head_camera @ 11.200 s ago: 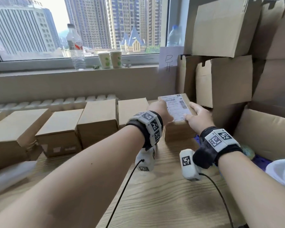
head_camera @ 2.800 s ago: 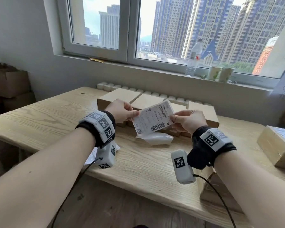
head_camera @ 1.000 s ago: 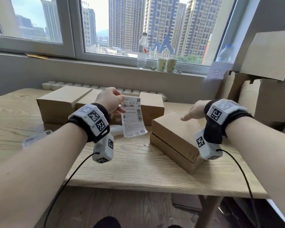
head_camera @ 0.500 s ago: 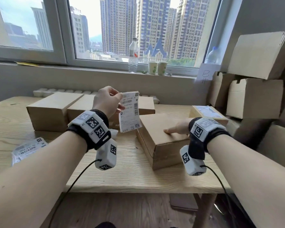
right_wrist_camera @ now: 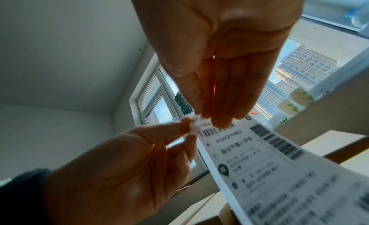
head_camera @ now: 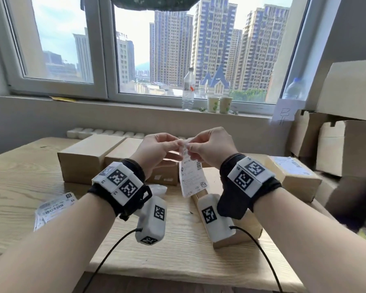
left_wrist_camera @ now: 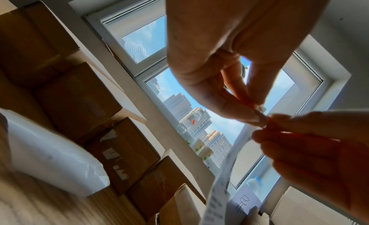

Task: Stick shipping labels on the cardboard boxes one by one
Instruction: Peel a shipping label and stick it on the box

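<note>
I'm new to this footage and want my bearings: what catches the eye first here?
Both hands are raised mid-frame, the left hand and right hand pinching the top corner of a shipping label that hangs down between them. Behind, plain cardboard boxes sit in a row on the wooden table; tall towers fill the window.

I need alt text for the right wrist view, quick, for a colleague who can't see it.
Seen from below, the right hand and the left hand pinch the top corner of a printed shipping label, which hangs down toward the lower right. Behind them are a window, tower blocks outside and pale cardboard boxes.
</note>
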Action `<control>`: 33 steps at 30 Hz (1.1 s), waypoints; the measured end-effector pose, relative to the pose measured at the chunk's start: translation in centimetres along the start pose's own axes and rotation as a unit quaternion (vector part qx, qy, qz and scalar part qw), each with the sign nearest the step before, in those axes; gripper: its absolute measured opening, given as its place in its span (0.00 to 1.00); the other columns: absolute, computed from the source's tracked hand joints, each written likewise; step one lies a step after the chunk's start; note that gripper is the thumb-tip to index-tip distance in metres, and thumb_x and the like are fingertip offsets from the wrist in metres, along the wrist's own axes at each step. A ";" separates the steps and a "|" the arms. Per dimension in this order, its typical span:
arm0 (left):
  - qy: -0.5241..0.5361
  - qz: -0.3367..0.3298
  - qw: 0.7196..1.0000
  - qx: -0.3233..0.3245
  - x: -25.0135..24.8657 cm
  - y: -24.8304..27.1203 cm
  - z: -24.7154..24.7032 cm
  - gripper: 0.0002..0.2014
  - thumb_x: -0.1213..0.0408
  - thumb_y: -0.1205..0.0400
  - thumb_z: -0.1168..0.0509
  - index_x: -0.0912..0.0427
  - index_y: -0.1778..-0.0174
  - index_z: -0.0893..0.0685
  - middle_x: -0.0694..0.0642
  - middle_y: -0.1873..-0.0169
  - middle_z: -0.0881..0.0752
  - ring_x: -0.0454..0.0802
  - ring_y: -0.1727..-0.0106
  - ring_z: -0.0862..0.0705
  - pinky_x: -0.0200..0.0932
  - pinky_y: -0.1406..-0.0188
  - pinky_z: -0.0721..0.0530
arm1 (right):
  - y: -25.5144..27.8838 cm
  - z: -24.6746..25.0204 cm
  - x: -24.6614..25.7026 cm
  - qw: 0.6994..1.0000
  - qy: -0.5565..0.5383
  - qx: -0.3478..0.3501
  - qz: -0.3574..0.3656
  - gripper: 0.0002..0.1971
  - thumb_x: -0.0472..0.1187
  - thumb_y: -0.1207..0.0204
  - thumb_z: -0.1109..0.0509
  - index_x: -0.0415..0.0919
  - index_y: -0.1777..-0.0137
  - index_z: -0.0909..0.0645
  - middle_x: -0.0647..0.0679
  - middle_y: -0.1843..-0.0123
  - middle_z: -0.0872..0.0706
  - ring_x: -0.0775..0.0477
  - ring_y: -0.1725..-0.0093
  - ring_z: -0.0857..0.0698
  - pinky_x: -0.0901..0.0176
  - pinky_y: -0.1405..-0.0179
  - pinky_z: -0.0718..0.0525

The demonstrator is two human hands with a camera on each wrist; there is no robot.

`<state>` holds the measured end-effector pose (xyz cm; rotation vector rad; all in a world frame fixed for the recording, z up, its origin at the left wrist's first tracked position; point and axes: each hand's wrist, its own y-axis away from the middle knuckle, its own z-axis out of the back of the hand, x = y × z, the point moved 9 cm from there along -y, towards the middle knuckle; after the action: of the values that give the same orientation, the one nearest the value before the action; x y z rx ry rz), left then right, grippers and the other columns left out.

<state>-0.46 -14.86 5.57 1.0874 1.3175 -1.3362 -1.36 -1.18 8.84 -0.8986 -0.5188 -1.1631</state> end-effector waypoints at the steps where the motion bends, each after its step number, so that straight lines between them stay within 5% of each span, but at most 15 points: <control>1: 0.003 -0.002 1.000 0.002 0.0 -0.1 0.0 0.04 0.64 0.21 0.32 0.60 0.59 0.18 0.53 0.68 0.12 0.43 0.71 0.13 0.33 0.73 0.15 | 0.0 -0.1 -0.1 1.000 -0.012 0.001 0.000 0.07 0.44 0.32 0.22 0.42 0.68 0.12 0.46 0.67 0.09 0.47 0.59 0.09 0.47 0.52 0.11; 14: 0.005 -0.013 1.000 0.016 0.8 -0.8 -0.1 0.05 0.62 0.20 0.33 0.57 0.56 0.12 0.51 0.65 0.09 0.42 0.64 0.10 0.34 0.66 0.15 | -0.4 -1.0 -0.9 0.996 -0.086 0.023 -0.010 0.08 0.43 0.30 0.22 0.38 0.57 0.10 0.43 0.66 0.09 0.53 0.67 0.11 0.57 0.56 0.10; 33: -0.053 -0.031 0.998 -0.001 1.3 -1.4 -0.2 0.08 0.64 0.19 0.33 0.64 0.49 0.14 0.57 0.60 0.11 0.45 0.61 0.13 0.35 0.65 0.15 | -0.4 -1.6 -1.5 0.997 -0.072 0.037 -0.014 0.07 0.41 0.26 0.28 0.42 0.63 0.11 0.40 0.64 0.09 0.42 0.57 0.09 0.47 0.53 0.10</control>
<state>-2.07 -14.71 4.55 0.9678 1.2819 -1.4195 -2.42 -1.70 6.90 -0.9178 -0.6904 -1.1023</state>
